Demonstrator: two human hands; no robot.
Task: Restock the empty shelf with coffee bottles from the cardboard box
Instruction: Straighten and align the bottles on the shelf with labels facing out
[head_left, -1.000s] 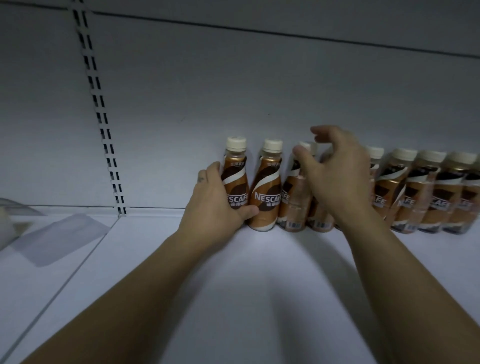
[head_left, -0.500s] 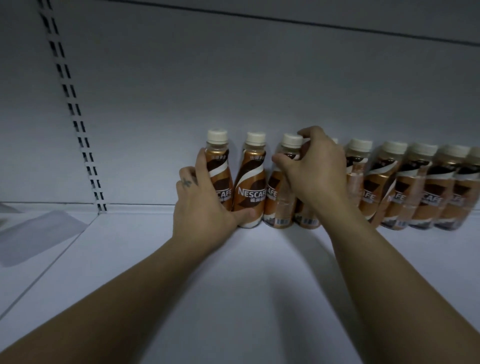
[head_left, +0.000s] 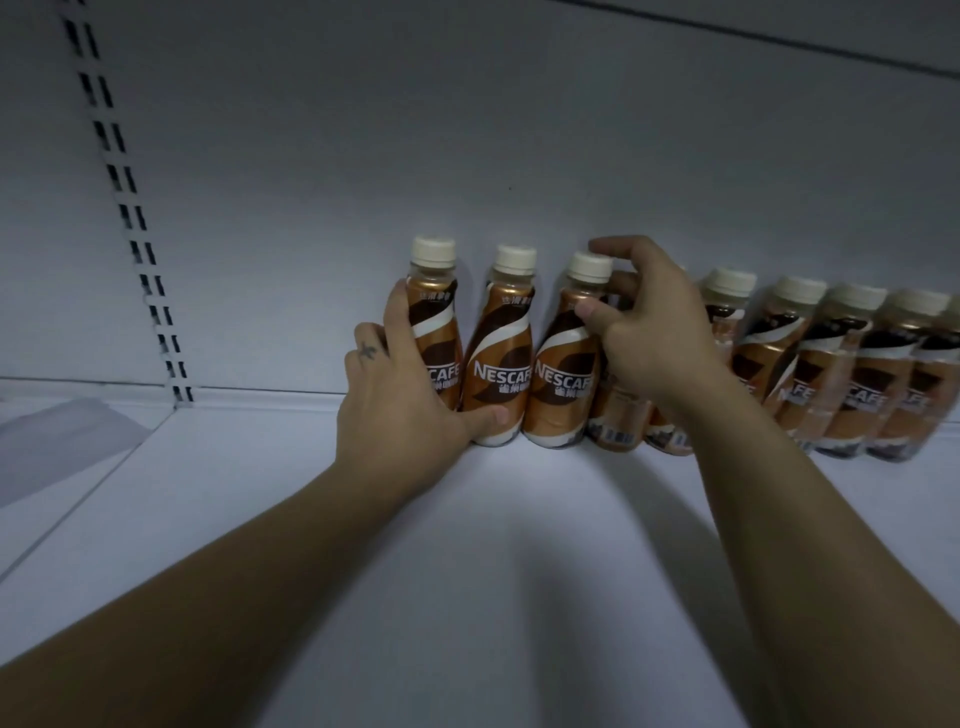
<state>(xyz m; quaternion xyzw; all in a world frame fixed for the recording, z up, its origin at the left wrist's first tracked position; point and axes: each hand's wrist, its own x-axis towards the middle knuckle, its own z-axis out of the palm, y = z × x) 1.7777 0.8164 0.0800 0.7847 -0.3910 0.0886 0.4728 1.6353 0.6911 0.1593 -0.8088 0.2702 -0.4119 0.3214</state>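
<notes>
At the back of the white metal shelf (head_left: 467, 545), my left hand (head_left: 400, 400) wraps the end brown plastic coffee bottle (head_left: 434, 332); my right hand (head_left: 654, 338) pinches the third bottle (head_left: 563, 374).

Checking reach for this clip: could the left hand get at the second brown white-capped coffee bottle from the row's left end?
Probably yes. The left hand already cups the leftmost bottle, its thumb touching the second bottle's base; nothing stands between them.

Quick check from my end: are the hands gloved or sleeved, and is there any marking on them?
Both hands are bare, no gloves. Both forearms are uncovered as far as the frame shows, with no sleeve, watch or bracelet visible. The left hand has a small dark cross-like mark on one finger. The right hand shows no marking or ring.
</notes>
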